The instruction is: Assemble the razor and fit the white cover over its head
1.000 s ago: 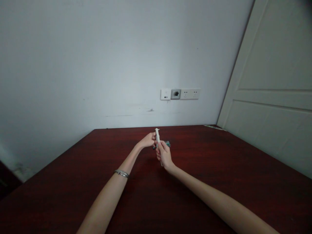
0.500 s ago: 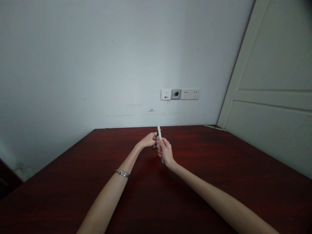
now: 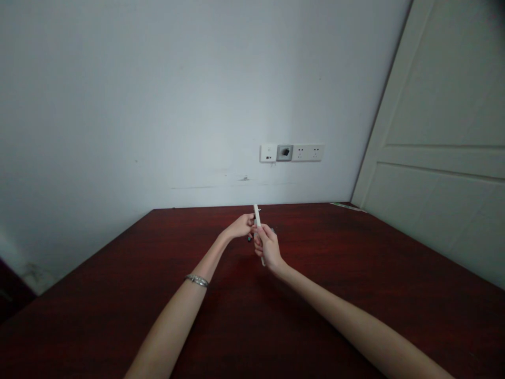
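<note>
My right hand (image 3: 269, 247) is closed around a slim white bar-like object (image 3: 258, 215), seen nearly edge-on and tilted slightly left at its top. Its lower end shows below my fingers. My left hand (image 3: 241, 226), with a silver bracelet on the wrist, is at the left side of this object, its fingers bent in against it. What those fingers grip is hidden. A small dark and teal piece (image 3: 249, 239) shows under the left fingertips, too small to name. Both hands are over the far middle of the dark red table (image 3: 236, 321).
A white wall (image 3: 197, 105) stands behind the table, with sockets (image 3: 308, 152) and a grey switch plate (image 3: 284, 152). To the right is a pale panelled door (image 3: 442, 126). A thin strip (image 3: 347, 207) lies along the table's back right edge.
The top of the white object has tipped slightly left, and the dark part beside it is less visible. Both hands stay almost in place.
</note>
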Tool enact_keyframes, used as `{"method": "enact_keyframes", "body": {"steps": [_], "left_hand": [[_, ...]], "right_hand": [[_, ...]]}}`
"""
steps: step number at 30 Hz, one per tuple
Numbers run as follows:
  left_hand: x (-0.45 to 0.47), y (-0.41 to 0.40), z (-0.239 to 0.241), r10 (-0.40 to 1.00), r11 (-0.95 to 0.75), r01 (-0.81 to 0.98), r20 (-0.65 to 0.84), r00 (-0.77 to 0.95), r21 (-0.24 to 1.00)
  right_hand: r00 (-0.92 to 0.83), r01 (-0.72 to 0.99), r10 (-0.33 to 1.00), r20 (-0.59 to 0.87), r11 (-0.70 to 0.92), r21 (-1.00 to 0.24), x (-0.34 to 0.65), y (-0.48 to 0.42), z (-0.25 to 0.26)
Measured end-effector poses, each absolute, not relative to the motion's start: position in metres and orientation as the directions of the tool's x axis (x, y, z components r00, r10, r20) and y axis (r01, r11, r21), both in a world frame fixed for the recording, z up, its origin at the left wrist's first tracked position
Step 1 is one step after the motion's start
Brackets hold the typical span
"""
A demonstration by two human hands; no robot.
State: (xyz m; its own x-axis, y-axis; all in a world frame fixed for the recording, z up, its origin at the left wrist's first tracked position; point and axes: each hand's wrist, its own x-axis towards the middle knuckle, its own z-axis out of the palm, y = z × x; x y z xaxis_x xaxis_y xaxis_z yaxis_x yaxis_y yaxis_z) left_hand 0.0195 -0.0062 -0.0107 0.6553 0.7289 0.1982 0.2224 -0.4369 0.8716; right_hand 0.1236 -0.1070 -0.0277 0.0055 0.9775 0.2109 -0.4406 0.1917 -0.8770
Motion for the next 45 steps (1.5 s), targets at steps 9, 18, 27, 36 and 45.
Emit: {"method": "enact_keyframes", "body": {"steps": [9, 18, 27, 36, 45], "left_hand": [[0.02, -0.009, -0.008, 0.735, -0.414, 0.221, 0.181, 0.654, 0.883], [0.018, -0.009, -0.004, 0.712, -0.398, 0.163, 0.192, 0.676, 0.903], [0.012, -0.003, -0.01, 0.756, -0.536, 0.26, 0.32, 0.571, 0.803], [0.009, -0.009, -0.01, 0.685, -0.726, 0.472, 0.47, 0.557, 0.5], [0.009, -0.011, -0.009, 0.685, -0.728, 0.492, 0.491, 0.538, 0.478]], "right_hand": [[0.002, -0.422, 0.974, 0.228, 0.208, -0.882, 0.127, -0.11, -0.025], [-0.022, -0.325, 0.958, 0.287, 0.265, -0.908, 0.129, -0.118, -0.025], [-0.012, 0.067, 0.855, 0.518, 0.518, -0.853, 0.197, -0.08, 0.039], [-0.264, 0.646, 0.846, 0.463, 0.512, -0.567, 0.228, -0.084, 0.06], [-0.268, 0.765, 0.871, 0.412, 0.452, -0.459, 0.216, -0.078, 0.051]]}}
